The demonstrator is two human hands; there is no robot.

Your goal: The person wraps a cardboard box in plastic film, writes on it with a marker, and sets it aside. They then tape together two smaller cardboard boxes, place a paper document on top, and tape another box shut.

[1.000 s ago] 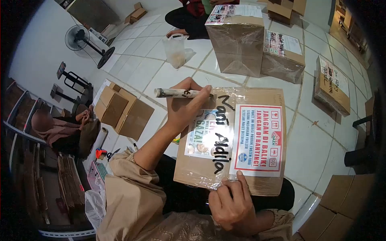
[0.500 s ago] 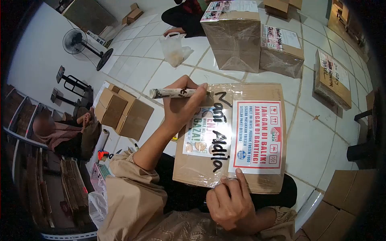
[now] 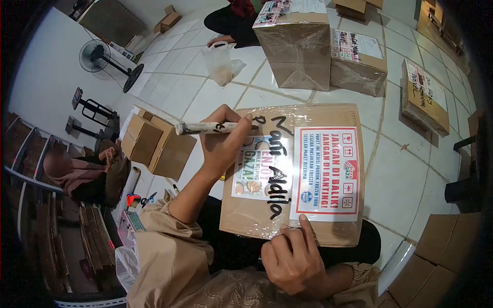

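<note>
White marker (image 3: 205, 128) pinched in left hand (image 3: 221, 143) over box (image 3: 244, 215).

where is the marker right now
In the head view, the marker is left of centre, held in the left hand, its writing end near the upper-left corner of the taped box.

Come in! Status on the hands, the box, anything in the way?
Left hand holding marker, tip at box's far left. Right hand at near edge. Box lettered, labelled. Left hand hides part of its left edge.
</note>
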